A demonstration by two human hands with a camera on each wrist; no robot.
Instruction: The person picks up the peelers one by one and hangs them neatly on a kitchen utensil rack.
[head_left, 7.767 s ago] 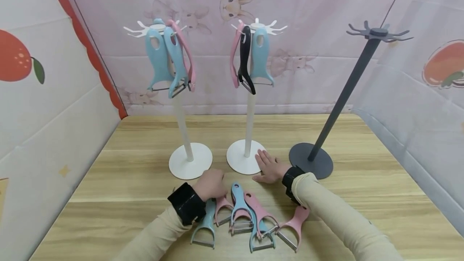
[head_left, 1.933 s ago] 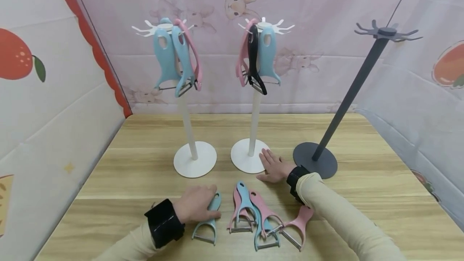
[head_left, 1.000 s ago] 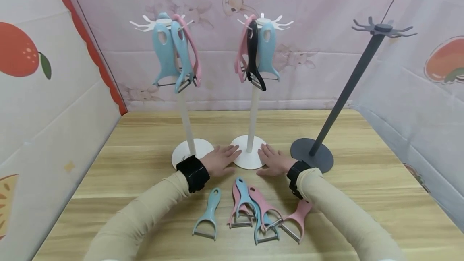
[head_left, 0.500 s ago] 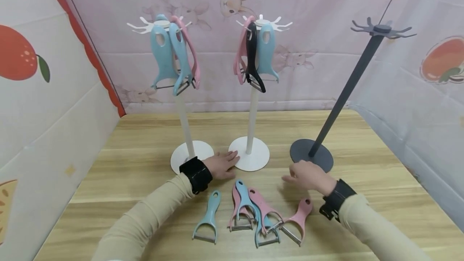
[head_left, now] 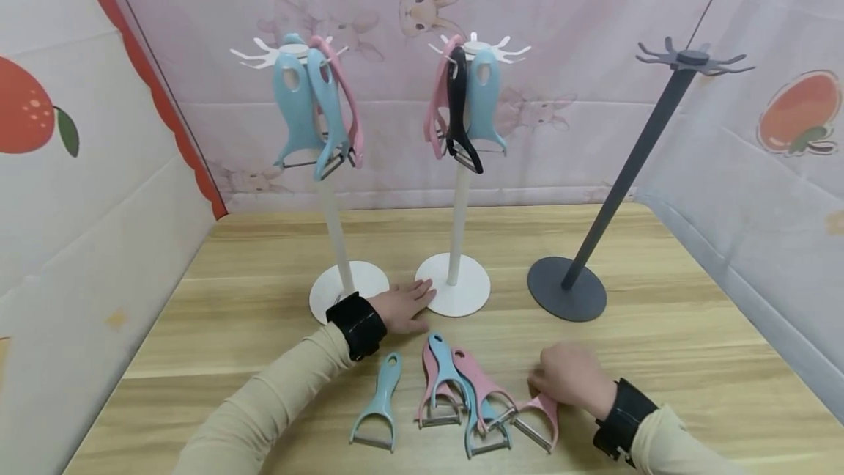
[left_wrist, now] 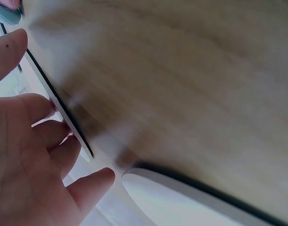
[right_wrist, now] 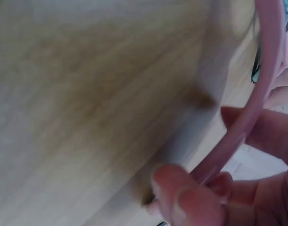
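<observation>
The rightmost pink peeler (head_left: 546,405) is smooth plastic with a soft gloss, a pale highlight streaking its curved frame in the right wrist view. The lone blue peeler (head_left: 382,396) has the same smooth, slightly shiny plastic body, while its blade (head_left: 372,443) is bare, silvery metal. The black peeler (head_left: 456,94) looks like sleek plastic too. The middle white stand (head_left: 459,218) and the left white stand (head_left: 334,229) have smooth, evenly coated surfaces; the dark grey stand (head_left: 631,167) looks matt. The tabletop (head_left: 666,299) shows smooth, satiny wood grain. Creased, matt cloth forms the printed backdrop (head_left: 395,174), and the beige sleeves (head_left: 283,383) are soft, wrinkled fabric.
</observation>
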